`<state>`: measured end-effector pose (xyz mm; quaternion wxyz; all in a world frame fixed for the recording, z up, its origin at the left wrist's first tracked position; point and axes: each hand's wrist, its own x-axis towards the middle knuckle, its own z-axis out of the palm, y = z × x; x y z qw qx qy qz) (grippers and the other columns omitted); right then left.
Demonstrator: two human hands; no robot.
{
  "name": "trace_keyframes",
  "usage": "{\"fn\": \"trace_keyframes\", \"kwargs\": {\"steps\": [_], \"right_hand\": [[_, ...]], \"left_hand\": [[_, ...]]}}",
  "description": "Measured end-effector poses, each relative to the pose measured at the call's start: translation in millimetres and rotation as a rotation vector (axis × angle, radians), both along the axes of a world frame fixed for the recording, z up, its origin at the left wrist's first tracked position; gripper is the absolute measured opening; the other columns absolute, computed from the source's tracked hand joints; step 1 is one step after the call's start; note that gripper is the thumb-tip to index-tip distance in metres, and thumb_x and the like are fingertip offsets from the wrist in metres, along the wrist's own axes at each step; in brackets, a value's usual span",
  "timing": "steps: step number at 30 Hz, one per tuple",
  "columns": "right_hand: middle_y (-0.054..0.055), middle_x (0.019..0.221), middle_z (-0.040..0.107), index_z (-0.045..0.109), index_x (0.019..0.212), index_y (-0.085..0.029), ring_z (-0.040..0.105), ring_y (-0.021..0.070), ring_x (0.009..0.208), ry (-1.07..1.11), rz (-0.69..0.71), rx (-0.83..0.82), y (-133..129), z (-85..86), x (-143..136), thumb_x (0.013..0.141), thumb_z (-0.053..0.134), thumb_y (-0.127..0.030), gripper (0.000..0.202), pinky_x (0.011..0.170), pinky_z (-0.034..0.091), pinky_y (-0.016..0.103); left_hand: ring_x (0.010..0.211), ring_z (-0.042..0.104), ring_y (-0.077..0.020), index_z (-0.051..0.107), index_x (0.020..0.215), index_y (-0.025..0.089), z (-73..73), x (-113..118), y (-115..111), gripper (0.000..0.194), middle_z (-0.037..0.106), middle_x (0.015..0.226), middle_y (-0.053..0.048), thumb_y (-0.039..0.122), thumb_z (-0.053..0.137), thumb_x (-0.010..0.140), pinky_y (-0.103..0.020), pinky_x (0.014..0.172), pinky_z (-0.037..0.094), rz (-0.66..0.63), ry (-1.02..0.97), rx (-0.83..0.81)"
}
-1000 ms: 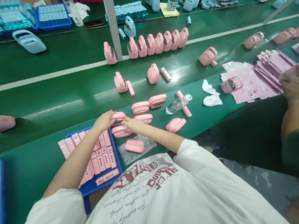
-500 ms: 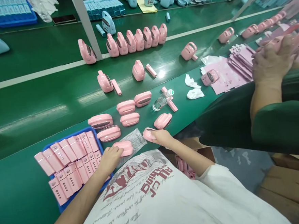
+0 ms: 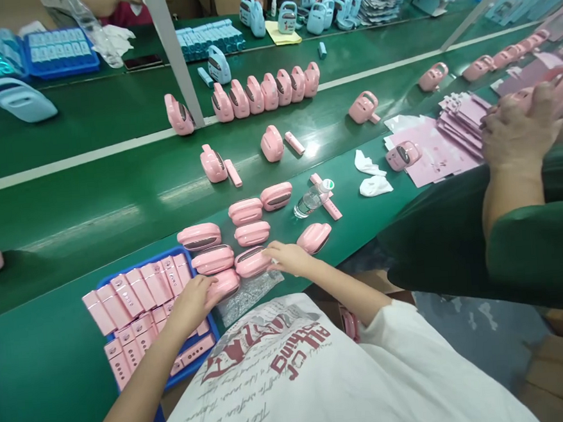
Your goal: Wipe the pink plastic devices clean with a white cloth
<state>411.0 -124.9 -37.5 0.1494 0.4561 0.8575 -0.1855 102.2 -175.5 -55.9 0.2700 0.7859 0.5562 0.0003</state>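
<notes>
My left hand (image 3: 194, 299) is closed around the end of a pink handled device (image 3: 225, 284) like a small portable speaker, lying on its side at the tray's right edge. With fingers and thumb, my right hand (image 3: 289, 259) grips another pink speaker (image 3: 250, 263), its dark front panel showing. Several similar speakers lie in front, including one (image 3: 212, 259) touching the row and one (image 3: 252, 233) behind the right-hand one. A clear bubble-wrap sheet (image 3: 251, 296) lies on the green bench below both hands.
A blue tray (image 3: 216, 328) of pink boxes stands left. A water bottle (image 3: 310, 201), pink sticks and white cloths (image 3: 375, 186) lie right. Beyond is a green conveyor (image 3: 163, 174) with pink speakers. A co-worker's hand (image 3: 521, 130) holds a pink speaker at right.
Both hands have moved left with their speakers, off the middle of the bubble wrap and up against the other speakers. The view has shifted slightly. A pink object has appeared at the far left.
</notes>
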Motion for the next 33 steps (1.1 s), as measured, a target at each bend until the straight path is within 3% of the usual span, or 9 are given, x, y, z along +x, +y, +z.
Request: {"fn": "trace_keyframes", "kwargs": {"steps": [2, 5, 9, 12, 16, 21, 26, 30, 33], "right_hand": [[0.011, 0.129, 0.055, 0.052, 0.127, -0.018, 0.060, 0.0211, 0.109, 0.003, -0.130, 0.052, 1.7, -1.1, 18.7, 0.092, 0.053, -0.022, 0.036, 0.086, 0.053, 0.035], [0.016, 0.136, 0.050, 0.053, 0.128, -0.016, 0.066, 0.0221, 0.096, -0.051, -0.385, 0.085, -9.9, -14.4, 61.6, 0.084, 0.049, -0.007, 0.046, 0.067, 0.052, 0.028], [0.012, 0.126, 0.057, 0.063, 0.111, -0.021, 0.067, 0.0162, 0.073, 0.016, -0.208, 0.077, -22.4, -56.3, 123.6, 0.071, 0.049, -0.002, 0.046, 0.053, 0.044, 0.023], [0.008, 0.110, 0.062, 0.065, 0.102, -0.025, 0.064, 0.0154, 0.066, 0.102, -0.206, 0.133, -16.5, -80.4, 145.9, 0.073, 0.048, -0.010, 0.037, 0.047, 0.040, 0.023], [0.007, 0.100, 0.062, 0.064, 0.101, -0.025, 0.063, 0.0172, 0.068, 0.210, -0.376, 0.221, -1.8, -83.5, 127.4, 0.080, 0.046, -0.025, 0.027, 0.053, 0.048, 0.027], [0.009, 0.094, 0.061, 0.065, 0.099, -0.022, 0.063, 0.0224, 0.075, 0.246, -0.516, 0.271, 28.3, -76.3, 78.1, 0.079, 0.046, -0.035, 0.030, 0.060, 0.051, 0.033], [0.011, 0.096, 0.063, 0.063, 0.102, -0.020, 0.064, 0.0248, 0.078, 0.228, -0.508, 0.330, 45.3, -72.6, 55.1, 0.083, 0.041, -0.040, 0.036, 0.062, 0.052, 0.036], [0.013, 0.110, 0.063, 0.061, 0.114, -0.020, 0.065, 0.0261, 0.089, 0.251, -0.409, 0.350, 47.2, -72.1, 56.3, 0.087, 0.039, -0.042, 0.041, 0.069, 0.055, 0.037], [0.016, 0.117, 0.063, 0.062, 0.115, -0.018, 0.065, 0.0280, 0.099, 0.315, -0.364, 0.437, 48.9, -73.9, 62.2, 0.089, 0.038, -0.044, 0.044, 0.075, 0.056, 0.039]], "left_hand": [[0.101, 0.061, -0.0267, 0.062, 0.103, 0.018, 2.5, -20.1, 10.8, 0.047, 0.065, 0.103, -0.012, 0.055, 0.037, 0.089, -0.040, 0.091, 0.048, 0.108, -0.070, 0.032], [0.105, 0.058, -0.0281, 0.063, 0.102, 0.016, 11.4, -62.6, 31.4, 0.049, 0.065, 0.105, -0.013, 0.057, 0.040, 0.087, -0.040, 0.095, 0.045, 0.278, -0.016, 0.120], [0.112, 0.055, -0.0255, 0.062, 0.110, 0.016, 28.1, -136.3, 59.0, 0.041, 0.060, 0.114, -0.013, 0.045, 0.045, 0.087, -0.035, 0.100, 0.042, 0.551, 0.244, 0.162], [0.118, 0.051, -0.0289, 0.058, 0.120, 0.012, 37.5, -196.6, 74.2, 0.042, 0.054, 0.124, -0.017, 0.038, 0.048, 0.088, -0.038, 0.102, 0.039, 0.805, 0.426, 0.128], [0.125, 0.043, -0.0386, 0.043, 0.132, 0.002, 46.3, -265.7, 85.9, 0.054, 0.044, 0.135, -0.026, 0.031, 0.052, 0.086, -0.049, 0.099, 0.039, 1.006, 0.504, 0.087], [0.132, 0.034, -0.0401, 0.024, 0.140, -0.004, 51.6, -330.4, 104.9, 0.063, 0.029, 0.146, -0.030, 0.015, 0.051, 0.086, -0.054, 0.101, 0.035, 1.174, 0.525, 0.065], [0.137, 0.026, -0.0338, 0.024, 0.146, 0.011, 39.0, -356.2, 130.8, 0.062, 0.014, 0.158, -0.018, 0.005, 0.041, 0.088, -0.054, 0.106, 0.029, 1.122, 0.508, 0.039], [0.131, 0.029, -0.0315, 0.039, 0.134, -0.003, 29.4, -348.1, 140.6, 0.044, 0.035, 0.145, -0.026, 0.008, 0.030, 0.092, -0.052, 0.101, 0.032, 1.096, 0.546, 0.047], [0.115, 0.043, -0.0302, 0.056, 0.115, -0.005, 37.2, -333.1, 138.4, 0.040, 0.056, 0.122, -0.026, 0.024, 0.045, 0.090, -0.049, 0.094, 0.038, 1.034, 0.536, -0.011]]}}
